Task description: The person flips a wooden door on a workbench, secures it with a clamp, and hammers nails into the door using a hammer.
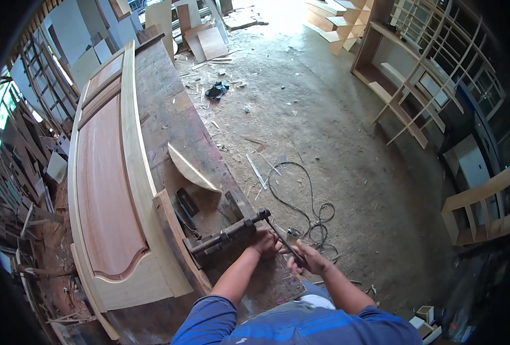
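My right hand (311, 259) is wrapped round the lower part of a dark metal rod (283, 237), which slants down from the end of a clamp screw (262, 214). Just under that screw end, my left hand (264, 241) is closed with curled fingers beside the rod; what it grips is hidden. The metal clamp (223, 236) lies across the near part of the workbench (174, 109), its far end against a wooden batten (177, 236). That batten runs along the edge of a panelled wooden door (108, 184) lying flat on the bench.
A curved wood offcut (191, 169) and a dark oblong tool (187, 202) lie beyond the clamp. Right of the bench, a black cable (309, 201) loops over the shaving-strewn floor. Wooden frames (404, 86) stand at right; boards (33, 144) lean at left.
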Demonstrator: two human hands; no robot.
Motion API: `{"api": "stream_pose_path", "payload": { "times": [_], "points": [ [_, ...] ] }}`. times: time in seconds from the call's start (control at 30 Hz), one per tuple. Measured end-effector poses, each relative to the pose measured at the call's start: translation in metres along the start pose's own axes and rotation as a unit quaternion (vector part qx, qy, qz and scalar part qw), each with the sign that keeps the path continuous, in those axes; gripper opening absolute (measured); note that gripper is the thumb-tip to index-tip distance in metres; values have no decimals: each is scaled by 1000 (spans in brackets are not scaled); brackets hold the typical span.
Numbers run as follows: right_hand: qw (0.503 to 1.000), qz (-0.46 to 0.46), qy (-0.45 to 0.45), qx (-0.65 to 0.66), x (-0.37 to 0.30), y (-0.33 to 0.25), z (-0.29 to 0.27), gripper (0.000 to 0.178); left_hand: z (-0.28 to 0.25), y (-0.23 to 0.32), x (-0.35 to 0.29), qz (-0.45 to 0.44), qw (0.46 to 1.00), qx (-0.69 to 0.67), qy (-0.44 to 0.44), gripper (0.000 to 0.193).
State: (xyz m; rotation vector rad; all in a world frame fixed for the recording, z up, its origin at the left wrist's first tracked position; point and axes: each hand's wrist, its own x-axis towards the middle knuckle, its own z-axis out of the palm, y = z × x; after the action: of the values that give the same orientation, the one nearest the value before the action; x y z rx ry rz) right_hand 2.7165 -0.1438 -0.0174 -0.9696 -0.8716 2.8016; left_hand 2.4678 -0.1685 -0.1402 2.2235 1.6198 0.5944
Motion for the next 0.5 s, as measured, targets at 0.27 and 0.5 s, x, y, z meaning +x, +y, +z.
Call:
{"api": "stream_pose_path", "payload": {
  "times": [0.27,0.5],
  "points": [
    [890,-264,52,368,42,50,55,94,89,-54,-28,-134,836,-531,26,12],
    [851,-286,-52,437,40,40,66,94,103,-78,-43,-137,773,-610,105,11]
  ]
}}
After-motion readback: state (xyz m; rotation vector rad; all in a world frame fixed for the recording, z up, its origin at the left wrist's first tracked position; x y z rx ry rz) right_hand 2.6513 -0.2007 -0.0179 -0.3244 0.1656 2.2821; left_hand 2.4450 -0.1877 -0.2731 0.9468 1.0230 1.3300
